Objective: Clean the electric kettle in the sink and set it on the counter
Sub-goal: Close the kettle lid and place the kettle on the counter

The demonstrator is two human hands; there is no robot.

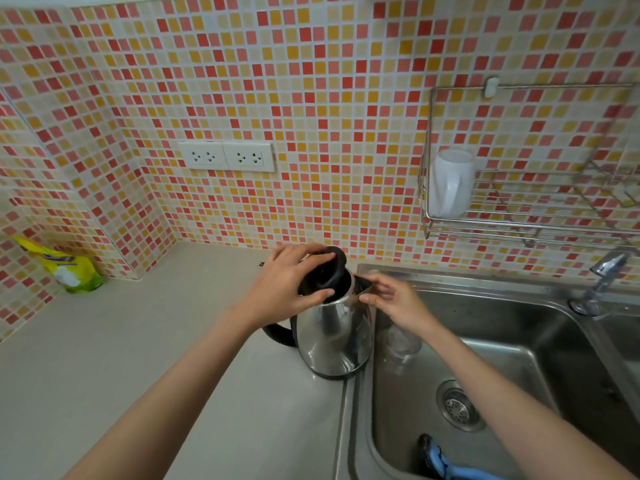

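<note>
Kettle (332, 337) upright on counter (138, 341), right at sink (519, 341) edge. Left hand (287, 285) grips its tilted black lid (323, 275). Right hand (398, 299) relaxed by spout, fingers loose, holding nothing. Sink holds clear glass (401, 344) and blue item (440, 462). Wall rack (519, 225) holds white mug (450, 183).

1. The wall (311, 81) has little squares in red, pink, orange and yellow.
2. The kettle (332, 337) is shiny silver; its lid (323, 275) and handle (277, 334) are black.
3. The bag (69, 268) is yellow and green.
4. The mug (450, 181) is white.
5. The counter (138, 341) is pale grey.
</note>
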